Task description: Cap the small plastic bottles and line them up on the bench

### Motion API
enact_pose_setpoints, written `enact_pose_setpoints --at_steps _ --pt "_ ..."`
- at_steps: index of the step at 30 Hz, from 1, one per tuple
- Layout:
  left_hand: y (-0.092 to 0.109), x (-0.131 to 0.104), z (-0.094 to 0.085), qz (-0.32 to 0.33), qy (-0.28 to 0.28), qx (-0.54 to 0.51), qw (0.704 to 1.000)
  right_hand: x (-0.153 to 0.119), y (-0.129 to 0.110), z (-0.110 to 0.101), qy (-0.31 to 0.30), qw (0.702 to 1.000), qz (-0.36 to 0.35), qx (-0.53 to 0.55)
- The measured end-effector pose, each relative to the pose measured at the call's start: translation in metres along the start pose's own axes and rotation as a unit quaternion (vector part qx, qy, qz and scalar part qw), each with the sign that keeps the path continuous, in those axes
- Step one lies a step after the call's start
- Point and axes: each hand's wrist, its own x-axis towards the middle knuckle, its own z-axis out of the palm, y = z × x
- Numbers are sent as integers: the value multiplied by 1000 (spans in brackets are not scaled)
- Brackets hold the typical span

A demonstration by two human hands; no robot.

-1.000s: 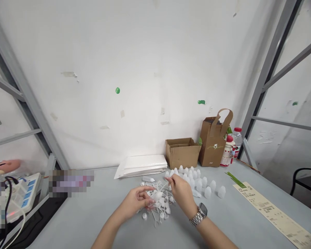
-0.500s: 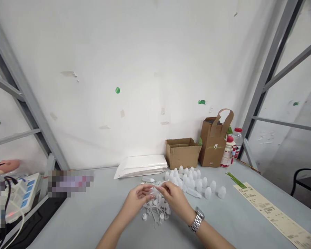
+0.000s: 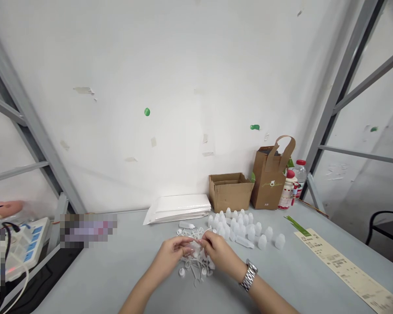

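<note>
Over a heap of small white plastic parts, my left hand [image 3: 170, 256] has its fingers closed around a small translucent plastic bottle [image 3: 195, 249]. My right hand [image 3: 222, 254], with a metal watch on the wrist, meets it from the other side, thumb and fingertips pinched at the bottle's upper end. Fingers hide most of the bottle, and a cap there cannot be made out. Beneath the hands lie white caps with looped straps [image 3: 196, 264]. Many translucent bottles [image 3: 240, 229] stand to the right, a few on their sides.
Behind the bottles are an open cardboard box [image 3: 232, 195], a brown paper bag [image 3: 269, 185] and a clear red-capped bottle [image 3: 300, 174]. White padded envelopes [image 3: 178, 208] lie by the wall. A label strip [image 3: 340, 264] is at right, a power strip [image 3: 34, 244] at left.
My hands have dropped slightly and the right fingertips have shifted on the small bottle. The camera view has moved a little; the standing bottles stay as they were.
</note>
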Motion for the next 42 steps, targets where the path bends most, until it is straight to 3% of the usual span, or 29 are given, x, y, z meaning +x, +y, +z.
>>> enact_pose_setpoints --at_steps 10,16,22,28,35,42 --pt "1 3 -3 -3 3 -7 1000 -2 -3 -6 -9 997 -59 53" --pt "-1 2 0 41 49 33 997 5 4 -4 -29 998 28 50" --pt "-2 2 -1 21 26 21 999 5 0 -7 -24 997 7 71" --pt "-3 3 -1 38 47 35 998 6 4 2 -35 993 61 95" --pt "2 2 -1 14 18 -2 1000 2 -1 -5 -14 994 -14 111" --pt "4 1 -1 27 20 5 999 2 -2 -3 -24 992 -2 122"
